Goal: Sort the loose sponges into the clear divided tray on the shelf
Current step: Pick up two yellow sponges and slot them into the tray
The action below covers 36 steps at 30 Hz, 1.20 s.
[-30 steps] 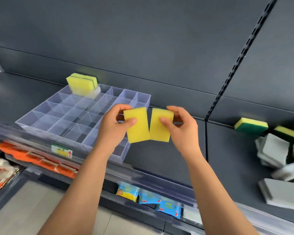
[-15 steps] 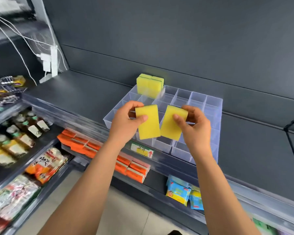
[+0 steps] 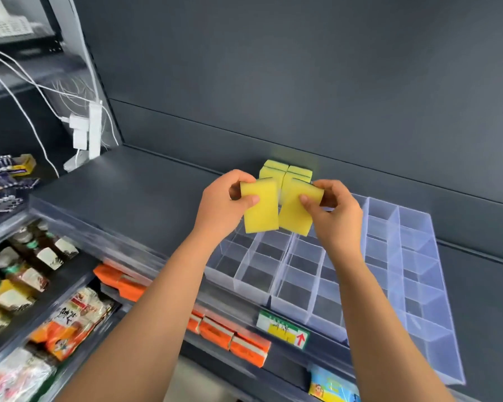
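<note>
- Two flat yellow rectangular foam sponges are shown held upright, side by side, above the clear plastic divided tray (image 3: 395,256). The left-hand sponge (image 3: 260,208) is pinched between thumb and fingers of the left hand (image 3: 224,204), and the right-hand sponge (image 3: 298,210) is gripped the same way by the right hand (image 3: 331,216).
- The tray is seen resting on the dark grey metal shelf (image 3: 128,187). A standing cluster of yellow sponges (image 3: 285,172) is already lodged at its 11 o'clock corner, just beyond the hands at 12 o'clock.
- A snag is judged possible. The right-hand sponge is tilted and, if lowered so, could be caught on a thin divider and left straddling two cells.
- The standing cluster could be toppled by knuckles, so closely is it approached. The light tray might also be nudged along the shelf.
- Compared with half a second earlier, the hands have been carried towards the tray's 11 o'clock corner, and the cluster is now partly hidden behind the held pair.
- The loose sponges seen at 3 o'clock a second ago are no longer in view.
</note>
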Each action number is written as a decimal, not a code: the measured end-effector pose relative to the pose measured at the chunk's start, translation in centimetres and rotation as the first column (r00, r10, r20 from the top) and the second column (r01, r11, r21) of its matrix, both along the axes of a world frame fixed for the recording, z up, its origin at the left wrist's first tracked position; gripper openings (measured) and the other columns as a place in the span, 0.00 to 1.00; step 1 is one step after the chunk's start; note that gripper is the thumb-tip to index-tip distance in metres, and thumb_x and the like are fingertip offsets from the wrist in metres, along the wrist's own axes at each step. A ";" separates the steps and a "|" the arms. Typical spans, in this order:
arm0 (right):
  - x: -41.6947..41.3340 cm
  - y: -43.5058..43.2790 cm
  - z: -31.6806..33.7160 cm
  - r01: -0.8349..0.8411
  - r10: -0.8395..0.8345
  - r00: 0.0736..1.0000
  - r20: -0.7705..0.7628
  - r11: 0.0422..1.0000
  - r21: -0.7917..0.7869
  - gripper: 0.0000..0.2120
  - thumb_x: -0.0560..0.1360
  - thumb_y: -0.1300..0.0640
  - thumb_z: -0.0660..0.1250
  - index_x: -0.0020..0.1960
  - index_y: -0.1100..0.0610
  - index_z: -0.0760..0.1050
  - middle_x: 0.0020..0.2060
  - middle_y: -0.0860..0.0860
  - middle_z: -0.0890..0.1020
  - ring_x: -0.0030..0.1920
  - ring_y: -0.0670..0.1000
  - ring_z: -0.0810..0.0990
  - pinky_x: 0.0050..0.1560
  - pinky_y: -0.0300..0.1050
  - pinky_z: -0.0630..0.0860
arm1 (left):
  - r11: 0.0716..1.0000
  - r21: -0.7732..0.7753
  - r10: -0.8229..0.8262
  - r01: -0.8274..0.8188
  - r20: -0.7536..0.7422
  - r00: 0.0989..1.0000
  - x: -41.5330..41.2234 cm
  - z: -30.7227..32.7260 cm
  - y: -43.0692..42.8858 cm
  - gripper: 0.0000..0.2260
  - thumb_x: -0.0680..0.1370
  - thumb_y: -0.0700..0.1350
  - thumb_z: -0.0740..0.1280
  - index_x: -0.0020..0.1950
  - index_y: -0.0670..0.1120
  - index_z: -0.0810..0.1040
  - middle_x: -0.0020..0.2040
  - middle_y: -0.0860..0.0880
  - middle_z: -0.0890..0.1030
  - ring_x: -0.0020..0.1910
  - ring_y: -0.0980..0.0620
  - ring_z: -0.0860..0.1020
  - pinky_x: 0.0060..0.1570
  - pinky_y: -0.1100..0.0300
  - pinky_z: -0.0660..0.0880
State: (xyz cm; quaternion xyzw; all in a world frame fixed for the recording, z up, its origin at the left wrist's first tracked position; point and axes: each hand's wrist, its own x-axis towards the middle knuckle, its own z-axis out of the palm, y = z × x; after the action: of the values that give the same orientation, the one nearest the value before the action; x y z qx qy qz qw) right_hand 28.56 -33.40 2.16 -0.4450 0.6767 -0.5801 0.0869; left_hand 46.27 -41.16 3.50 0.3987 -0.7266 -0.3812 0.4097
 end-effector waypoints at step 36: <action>-2.4 -8.9 -5.0 0.232 -0.088 0.929 -0.359 0.896 0.380 0.13 0.73 0.59 0.71 0.56 0.57 0.76 0.53 0.52 0.75 0.40 0.50 0.75 0.44 0.41 0.72 | 0.890 -0.277 -0.137 0.363 0.597 0.791 -6.0 -5.3 -13.4 0.10 0.74 0.39 0.70 0.53 0.45 0.73 0.55 0.49 0.72 0.54 0.50 0.71 0.43 0.52 0.75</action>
State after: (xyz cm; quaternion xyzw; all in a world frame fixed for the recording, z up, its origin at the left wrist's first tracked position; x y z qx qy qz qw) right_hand 26.12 -42.34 -2.88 -0.4495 0.8240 -0.3445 0.0155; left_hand 40.29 -54.57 -1.82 0.3049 -0.9206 -0.1515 0.1911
